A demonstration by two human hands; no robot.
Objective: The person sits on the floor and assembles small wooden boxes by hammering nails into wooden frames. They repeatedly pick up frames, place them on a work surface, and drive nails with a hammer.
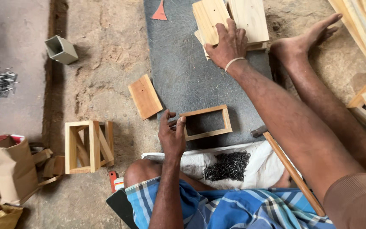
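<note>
My right hand (230,44) is stretched out far ahead, fingers curled over the near edge of the top wooden board (210,19) on a small stack of boards (250,17), the grip clamped on that board and tipping it up off the pile. A pale band sits on that wrist. My left hand (172,135) is close in, just ahead of my knee, thumb and fingertips pinching the left end of a small rectangular wooden frame (206,123); that grip is closed on the frame's short side. The frame lies flat on a grey mat (178,72) spread on the dirt floor, between my two hands. Just behind the frame, nearer my lap, a heap of dark nails (227,165) rests on a white sack (259,167). Beside my right arm, a hammer handle (293,171) slants across. Left of my left hand lies a loose plank (145,96); further left, a boxy wooden assembly (89,146). My bare foot (306,40) rests right of the stack.
</note>
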